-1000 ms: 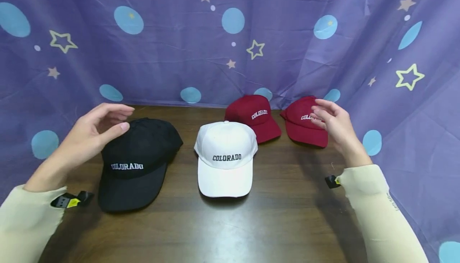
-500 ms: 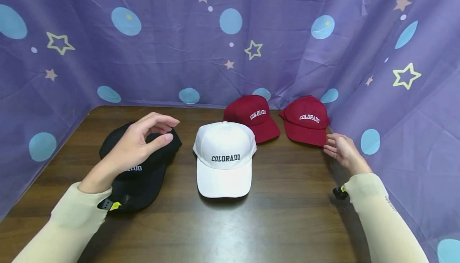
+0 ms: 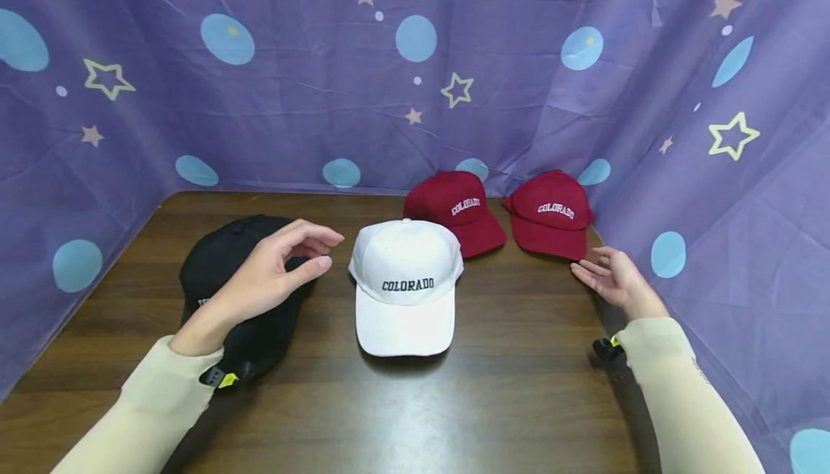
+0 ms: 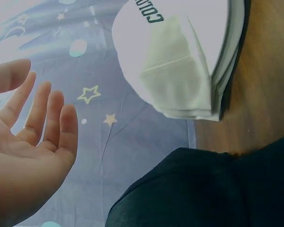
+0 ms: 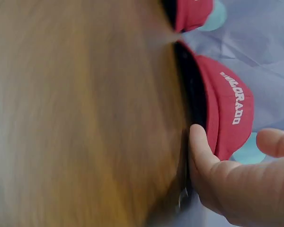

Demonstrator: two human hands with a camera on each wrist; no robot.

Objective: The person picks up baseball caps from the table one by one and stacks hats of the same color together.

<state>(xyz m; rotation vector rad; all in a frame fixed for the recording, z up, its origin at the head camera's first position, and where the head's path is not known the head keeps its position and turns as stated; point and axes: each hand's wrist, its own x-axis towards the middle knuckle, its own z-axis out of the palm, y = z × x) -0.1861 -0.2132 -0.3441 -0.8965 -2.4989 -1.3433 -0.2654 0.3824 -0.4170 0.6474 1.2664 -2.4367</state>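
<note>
My right hand [image 3: 619,283] is at the front right corner of the far-right red cap [image 3: 551,204], palm turned up and fingers relaxed. In the right wrist view a fingertip lies right at the edge of that red cap's brim [image 5: 209,109]. My left hand [image 3: 275,272] hovers above the black cap [image 3: 227,251], fingers loosely bent with nothing between them; it hides most of that cap's lettering. Right of it sits a white cap [image 3: 407,258] lettered COLORADO, brim toward me. Layered edges show under the white cap [image 4: 170,61] in the left wrist view.
Behind the white cap, partly covered by it, rests a second red cap [image 3: 447,197]. The wooden table [image 3: 415,409] ends at a purple curtain [image 3: 292,99] along the back and right. Straps with small black devices sit at both wrists.
My left hand has moved right across the black cap. My right hand has come down from in front of the red cap to its brim corner; that cap has shifted slightly left.
</note>
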